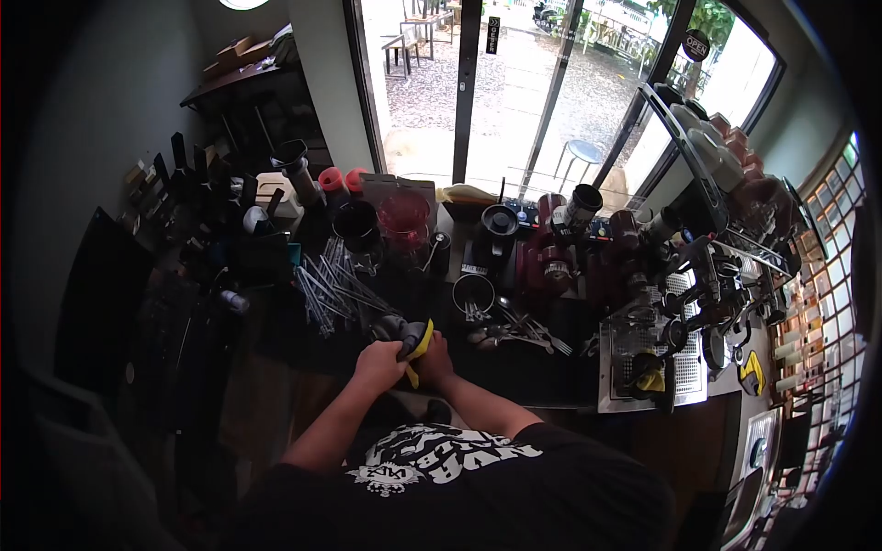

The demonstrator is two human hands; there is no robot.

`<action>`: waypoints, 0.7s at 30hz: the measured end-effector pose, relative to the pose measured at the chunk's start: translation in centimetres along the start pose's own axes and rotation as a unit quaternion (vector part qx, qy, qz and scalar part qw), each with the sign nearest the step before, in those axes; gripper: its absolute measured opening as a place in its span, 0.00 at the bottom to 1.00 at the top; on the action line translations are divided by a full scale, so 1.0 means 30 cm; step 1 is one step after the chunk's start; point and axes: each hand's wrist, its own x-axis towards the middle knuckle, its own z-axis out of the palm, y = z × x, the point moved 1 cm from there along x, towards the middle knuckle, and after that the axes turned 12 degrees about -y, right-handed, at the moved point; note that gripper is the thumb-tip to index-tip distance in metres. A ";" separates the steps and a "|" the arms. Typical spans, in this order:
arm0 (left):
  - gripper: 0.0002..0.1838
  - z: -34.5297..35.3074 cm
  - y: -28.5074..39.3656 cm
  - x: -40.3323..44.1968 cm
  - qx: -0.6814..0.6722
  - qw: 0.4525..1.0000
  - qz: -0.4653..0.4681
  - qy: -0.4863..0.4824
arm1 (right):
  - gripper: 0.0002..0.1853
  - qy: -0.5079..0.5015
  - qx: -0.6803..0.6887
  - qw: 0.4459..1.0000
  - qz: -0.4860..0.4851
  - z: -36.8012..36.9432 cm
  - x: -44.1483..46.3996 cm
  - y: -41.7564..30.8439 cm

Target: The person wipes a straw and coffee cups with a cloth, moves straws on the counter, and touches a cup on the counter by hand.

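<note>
Both hands meet at the near edge of a dark counter (542, 390). My left hand (379, 365) is closed on a grey and yellow cloth (421, 342). My right hand (435, 360) is closed round the cloth's other side, close beside it. Dark grey items (388, 325) lie or are held just beyond my left hand; I cannot make out what they are. A pile of long metal utensils (335, 289) lies to the left of the hands. Spoons and forks (525, 332) are spread to the right, below a round container (473, 296) with more cutlery in it.
Grinders (548, 257) and a red container (402, 219) stand along the back. At the right are a metal drip tray (687, 367), an espresso machine (721, 294) and another grey and yellow cloth (751, 373). A dark screen or panel (96, 298) stands at the left.
</note>
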 end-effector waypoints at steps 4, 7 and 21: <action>0.13 0.034 -0.013 0.018 -0.001 1.000 0.011 0.013 | 0.25 -0.004 0.008 1.000 0.022 0.043 0.004 0.040; 0.14 0.052 -0.017 0.044 0.031 0.999 -0.010 -0.021 | 0.25 -0.011 -0.001 1.000 0.019 0.041 0.005 0.033; 0.18 -0.014 -0.006 0.030 -0.024 0.999 0.002 -0.037 | 0.26 0.028 -0.190 0.981 -0.019 0.211 0.070 0.191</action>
